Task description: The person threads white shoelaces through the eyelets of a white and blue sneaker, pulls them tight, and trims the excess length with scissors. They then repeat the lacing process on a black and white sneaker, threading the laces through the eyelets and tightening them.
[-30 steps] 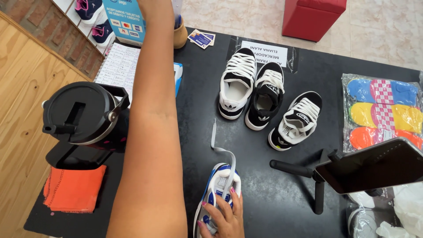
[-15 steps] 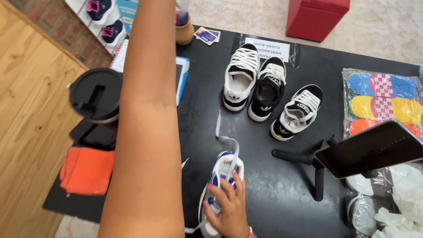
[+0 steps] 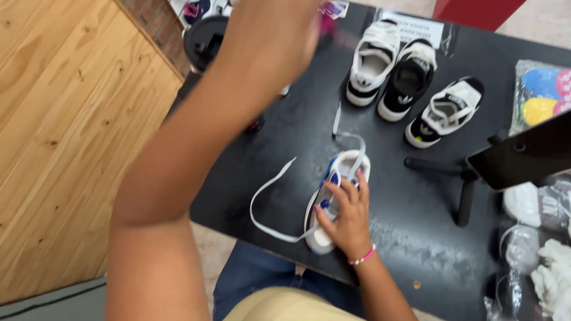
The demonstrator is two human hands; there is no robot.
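Note:
My right hand (image 3: 348, 217) lies on a small white and blue shoe (image 3: 340, 168) at the near edge of the black table (image 3: 285, 137), fingers spread over its top and holding it down. A long white lace (image 3: 262, 205) runs out of the shoe in a loop to the left, and another end lies toward the far side. My left arm fills the foreground, raised toward the far left. My left hand (image 3: 276, 32) is blurred above the table's far side, and I cannot tell whether it holds anything.
Three small black and white shoes (image 3: 410, 80) stand at the back of the table. A phone on a small black tripod (image 3: 523, 157) stands at the right, with a packet of coloured pieces (image 3: 541, 95) behind it and plastic bags (image 3: 535, 238) near it. A black cup lid (image 3: 205, 38) is at the far left. Wooden floor (image 3: 71, 148) lies left.
My left arm has swung up and back from its far reach and is now blurred. The view has shifted left. My right hand stays on the shoe, and more lace lies out.

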